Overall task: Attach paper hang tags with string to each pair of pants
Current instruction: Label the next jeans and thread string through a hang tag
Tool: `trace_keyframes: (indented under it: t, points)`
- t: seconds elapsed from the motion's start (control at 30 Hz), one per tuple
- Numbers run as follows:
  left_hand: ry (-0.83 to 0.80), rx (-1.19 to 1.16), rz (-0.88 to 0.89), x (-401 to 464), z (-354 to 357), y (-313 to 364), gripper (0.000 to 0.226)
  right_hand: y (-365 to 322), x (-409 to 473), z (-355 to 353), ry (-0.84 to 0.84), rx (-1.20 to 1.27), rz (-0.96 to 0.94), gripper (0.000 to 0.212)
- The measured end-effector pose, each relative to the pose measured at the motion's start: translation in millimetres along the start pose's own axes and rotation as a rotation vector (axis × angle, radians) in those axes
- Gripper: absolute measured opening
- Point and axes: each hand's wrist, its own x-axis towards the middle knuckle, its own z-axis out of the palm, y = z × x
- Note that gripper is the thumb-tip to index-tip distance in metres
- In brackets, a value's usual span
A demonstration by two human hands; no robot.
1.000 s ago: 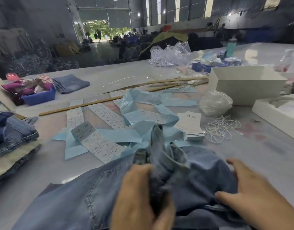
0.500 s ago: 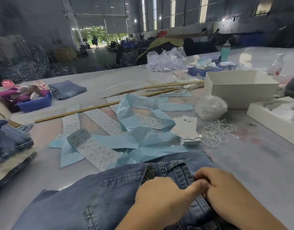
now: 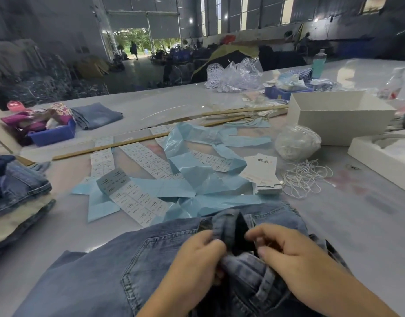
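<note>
Both hands hold the jeans point(image 3: 110, 277) at the waistband, left hand point(image 3: 197, 255) and right hand point(image 3: 288, 255) each pinching denim and spreading the opening. The hang tags point(image 3: 262, 172) and loose strings point(image 3: 306, 177) lie at one o'clock from the grip, well apart, nearer the right hand

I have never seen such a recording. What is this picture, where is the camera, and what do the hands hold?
No machine is here: a person works with bare hands. The single camera sits on the person's head and looks forward and down. The left hand and right hand both grip the waistband of blue jeans lying on a grey table. Beyond the jeans lie a stack of white hang tags, loose white strings, sticker sheets with light blue backing paper, and a white box. More folded jeans are stacked at the left.
</note>
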Motion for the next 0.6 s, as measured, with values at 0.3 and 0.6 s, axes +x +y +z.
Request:
trace_keyframes:
  t: [0.3, 0.6]
  points:
    - [0.033, -0.846, 0.029, -28, -26, -20, 0.023, -25, 15, 17, -0.147, -0.073, -0.073, 0.003]
    - [0.414, 0.405, 0.107, -60, -41, -3, 0.033, -41, 19, 20, -0.003, 0.36, -0.174, 0.017]
